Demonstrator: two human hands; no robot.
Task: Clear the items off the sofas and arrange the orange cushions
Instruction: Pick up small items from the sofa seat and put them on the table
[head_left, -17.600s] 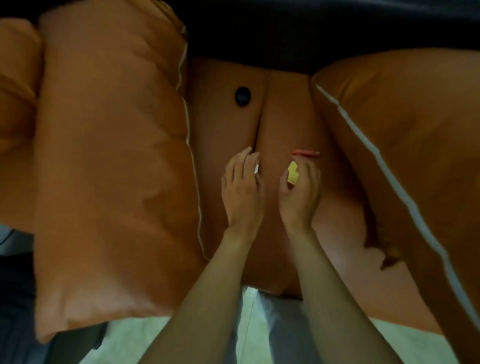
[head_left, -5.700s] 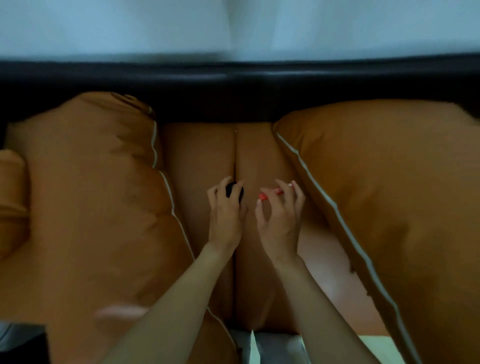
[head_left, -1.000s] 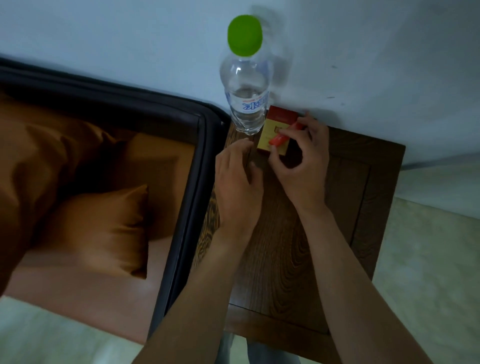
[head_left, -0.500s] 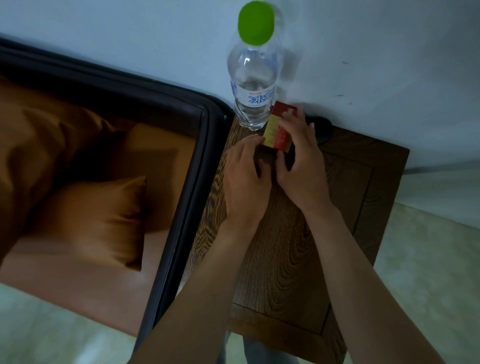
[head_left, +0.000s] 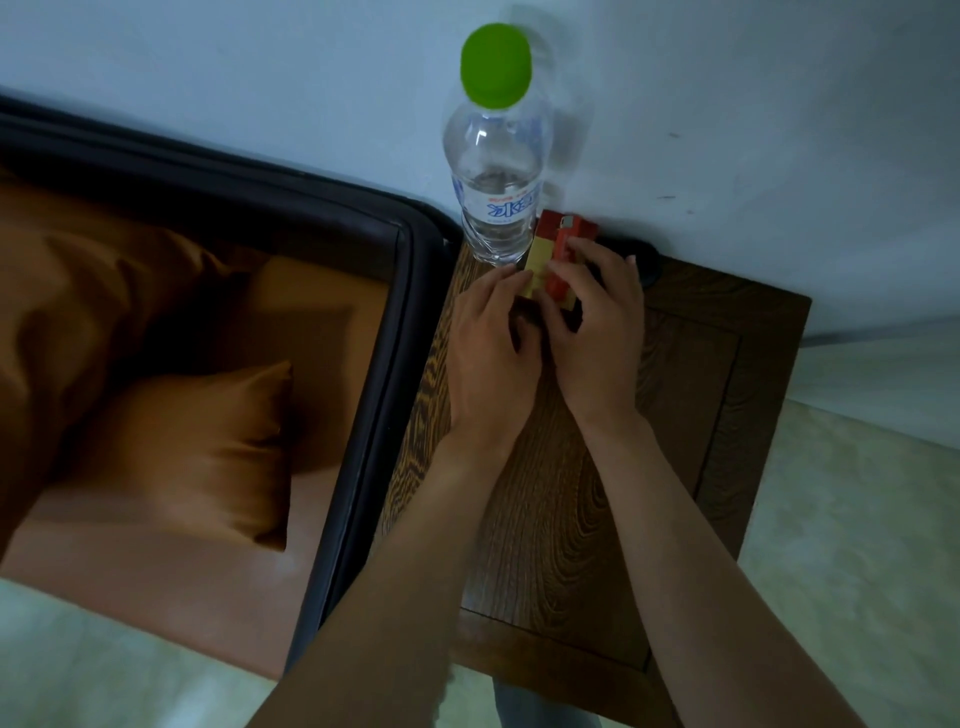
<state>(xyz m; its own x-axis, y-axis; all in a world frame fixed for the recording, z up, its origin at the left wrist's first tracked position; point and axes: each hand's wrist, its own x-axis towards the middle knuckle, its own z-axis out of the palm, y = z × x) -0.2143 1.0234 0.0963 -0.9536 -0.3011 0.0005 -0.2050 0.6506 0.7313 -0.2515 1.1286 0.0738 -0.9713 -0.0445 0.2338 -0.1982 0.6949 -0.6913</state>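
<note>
Fingers (head_left: 566, 275) of the right hand (head_left: 597, 332) are curled round a red and yellow cigarette pack (head_left: 545, 260), which is held at the far left corner of the wooden bench (head_left: 691, 395). A red lighter (head_left: 562, 244) lies on the upper face of the pack, under the right fingertips. Fingers of the left hand (head_left: 491, 348) are bent, and their tips touch the pack's near left edge; whether they grip it cannot be told. Both hands are set side by side, touching at the thumbs.

A clear plastic water bottle (head_left: 496, 171) with a green cap (head_left: 496, 65) stands upright at the same far left corner, just beside the pack on its left and close to the pale wall (head_left: 753, 130). A dark object (head_left: 647, 257) is partly seen at the far edge of the bench behind the right hand; its kind cannot be told.

A sofa (head_left: 384, 322) with a black frame is noted against the left edge of the bench. An orange cushion (head_left: 208, 447) lies on its orange seat near the armrest, and a larger mass of orange cushion fabric (head_left: 78, 301) is seen further left, cut off by the picture edge. A pale tiled floor (head_left: 841, 519) is seen to the right of the bench.
</note>
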